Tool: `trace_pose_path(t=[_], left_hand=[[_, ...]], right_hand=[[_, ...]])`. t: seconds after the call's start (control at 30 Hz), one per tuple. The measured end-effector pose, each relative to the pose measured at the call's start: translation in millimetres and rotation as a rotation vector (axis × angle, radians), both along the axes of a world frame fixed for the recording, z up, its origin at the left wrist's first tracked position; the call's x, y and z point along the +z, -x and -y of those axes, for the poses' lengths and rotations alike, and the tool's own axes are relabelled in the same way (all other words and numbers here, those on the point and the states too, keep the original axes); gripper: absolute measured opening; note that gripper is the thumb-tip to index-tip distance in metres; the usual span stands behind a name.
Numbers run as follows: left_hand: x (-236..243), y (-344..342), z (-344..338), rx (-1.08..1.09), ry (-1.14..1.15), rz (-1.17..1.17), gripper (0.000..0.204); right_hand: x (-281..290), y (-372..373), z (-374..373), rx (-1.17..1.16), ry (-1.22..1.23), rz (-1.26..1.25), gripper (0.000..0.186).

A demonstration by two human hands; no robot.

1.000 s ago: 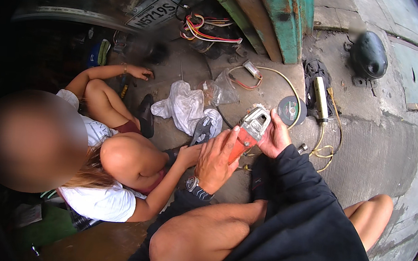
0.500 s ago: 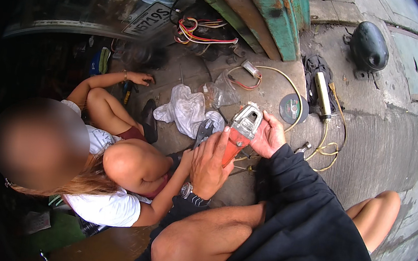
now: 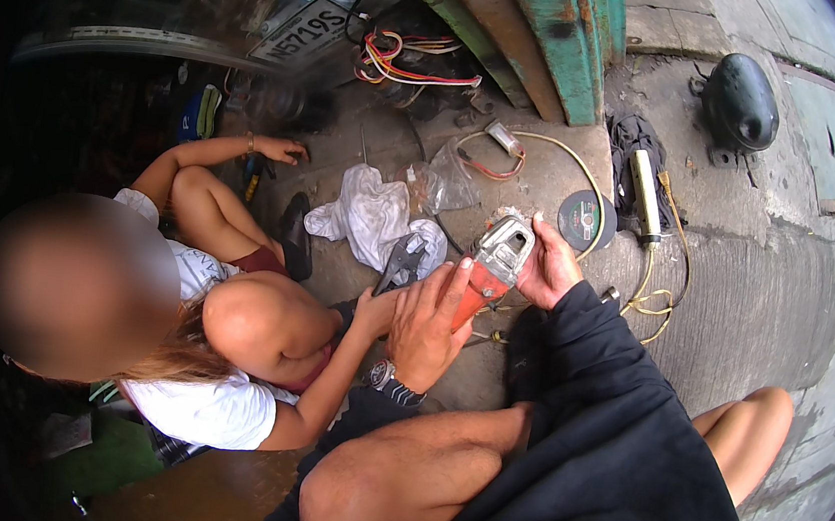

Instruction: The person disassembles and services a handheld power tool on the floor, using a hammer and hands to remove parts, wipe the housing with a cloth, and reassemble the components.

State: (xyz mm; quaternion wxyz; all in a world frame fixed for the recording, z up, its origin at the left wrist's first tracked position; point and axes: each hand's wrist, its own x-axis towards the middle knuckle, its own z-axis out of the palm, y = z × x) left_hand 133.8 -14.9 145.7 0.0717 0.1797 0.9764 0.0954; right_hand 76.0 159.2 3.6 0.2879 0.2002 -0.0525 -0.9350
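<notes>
Between my hands is an angle grinder with an orange-red body and a bare silver gear head, tilted up and to the right. My left hand, with a watch at its wrist, is closed around the orange body. My right hand cups the gear head from its right side, its fingers partly hidden behind the metal. Just left of my left hand, another person's hand holds a dark, slotted tool whose kind I cannot make out.
A white cloth and a clear plastic bag lie on the concrete beyond. To the right are a black cutting disc, a white power strip with a yellowish cord and a dark rounded tank. A green metal post stands ahead.
The grinder and both my hands have shifted slightly right. The other person's dark tool shows more clearly beside my left hand.
</notes>
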Motion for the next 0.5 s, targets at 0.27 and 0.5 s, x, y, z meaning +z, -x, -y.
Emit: trace_pose_path(t=[0.27,0.5], left_hand=[[-17,-4,2,-0.002,-0.044,0.035,0.091],[-27,-8,-2,0.014,-0.126,0.013,0.091]], right_hand=[[-20,3,-13,0.141,-0.186,-0.053,0.048],[-22,3,-19,0.171,-0.229,-0.061,0.05]])
